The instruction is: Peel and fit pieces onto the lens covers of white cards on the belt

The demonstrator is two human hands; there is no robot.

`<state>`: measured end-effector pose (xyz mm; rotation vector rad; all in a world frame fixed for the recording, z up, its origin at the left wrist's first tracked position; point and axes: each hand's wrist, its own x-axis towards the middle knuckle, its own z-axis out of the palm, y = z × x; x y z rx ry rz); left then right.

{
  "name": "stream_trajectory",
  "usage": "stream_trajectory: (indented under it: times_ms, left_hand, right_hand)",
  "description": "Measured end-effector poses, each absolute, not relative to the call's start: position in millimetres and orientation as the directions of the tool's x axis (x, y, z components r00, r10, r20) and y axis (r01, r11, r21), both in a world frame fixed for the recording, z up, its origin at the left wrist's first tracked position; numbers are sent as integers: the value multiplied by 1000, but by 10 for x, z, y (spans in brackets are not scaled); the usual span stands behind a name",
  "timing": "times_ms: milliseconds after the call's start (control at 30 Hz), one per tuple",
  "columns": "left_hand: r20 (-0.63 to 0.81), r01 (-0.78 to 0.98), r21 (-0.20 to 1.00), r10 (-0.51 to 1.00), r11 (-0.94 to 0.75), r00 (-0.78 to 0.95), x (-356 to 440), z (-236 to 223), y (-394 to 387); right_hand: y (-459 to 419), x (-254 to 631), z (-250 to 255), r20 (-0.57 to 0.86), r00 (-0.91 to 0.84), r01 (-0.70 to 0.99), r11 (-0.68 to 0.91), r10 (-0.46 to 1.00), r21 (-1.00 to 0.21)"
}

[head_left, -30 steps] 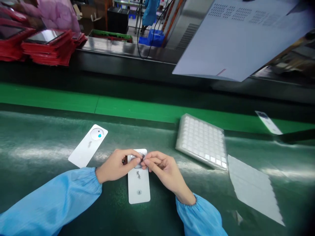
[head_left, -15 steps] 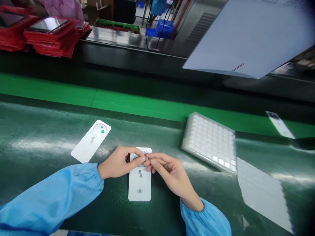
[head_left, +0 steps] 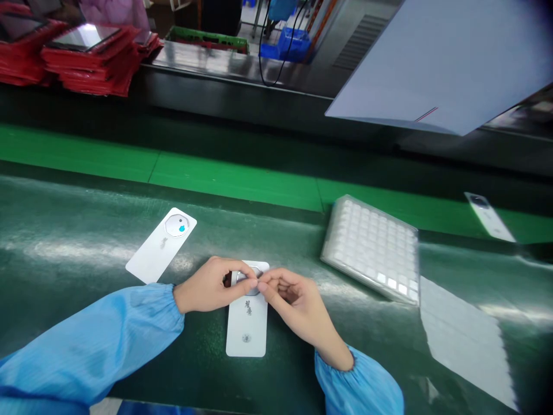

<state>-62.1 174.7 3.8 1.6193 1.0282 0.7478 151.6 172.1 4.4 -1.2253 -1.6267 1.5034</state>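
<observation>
White card (head_left: 247, 334): flat on green mat (head_left: 86, 230), directly beneath both hands, upper end hidden by them. Left hand (head_left: 207, 286) closed, fingers pinching a round piece (head_left: 244, 276) at the card's upper end. Right hand (head_left: 296, 302) curled, fingertips (head_left: 264, 282) pressed to the same piece from the opposite side; contact partly hidden. Second card (head_left: 158, 251), round disc with blue spot on it, lies just beyond the left hand, tilted. Tray of white cells (head_left: 371, 248) lies beyond the right hand; loose sheet (head_left: 464, 340) further right.
</observation>
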Motion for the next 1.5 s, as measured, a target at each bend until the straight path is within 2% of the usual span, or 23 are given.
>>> stream_trajectory:
  times_ms: [100,200,333,467,700,1033,1333,1500]
  left_hand:
    - [-24,242,966,898,-92,439,-629,34,1743]
    - [-30,204,976,884,-75,466,-639,25,1741]
    - [-52,171,984,858,-43,512,-654,-1,1754]
    - [-82,173,985,878,0,471,-665,-45,1771]
    - [-107,169,985,914,42,391,-666,-82,1764]
    - [-58,135,991,897,-2,438,-666,-56,1774]
    - [-35,173,984,901,-45,432,-649,-37,1749]
    - [-69,141,990,920,15,386,-636,-62,1735]
  right_hand:
    - [1712,1525,28,-103,-386,209,-22,917,-978]
    - [1719,1540,9,67,-360,239,161,931,-958]
    - [1738,1541,-27,335,-338,340,446,880,-828]
    - [1737,1522,-55,437,-315,385,534,843,-753]
    - [1733,1511,-23,339,-363,329,460,868,-825]
    - [1707,1503,5,125,-372,333,258,920,-907]
    - [1708,1548,23,79,-430,395,266,900,-879]
    - [1695,1566,-21,82,-376,363,228,923,-903]
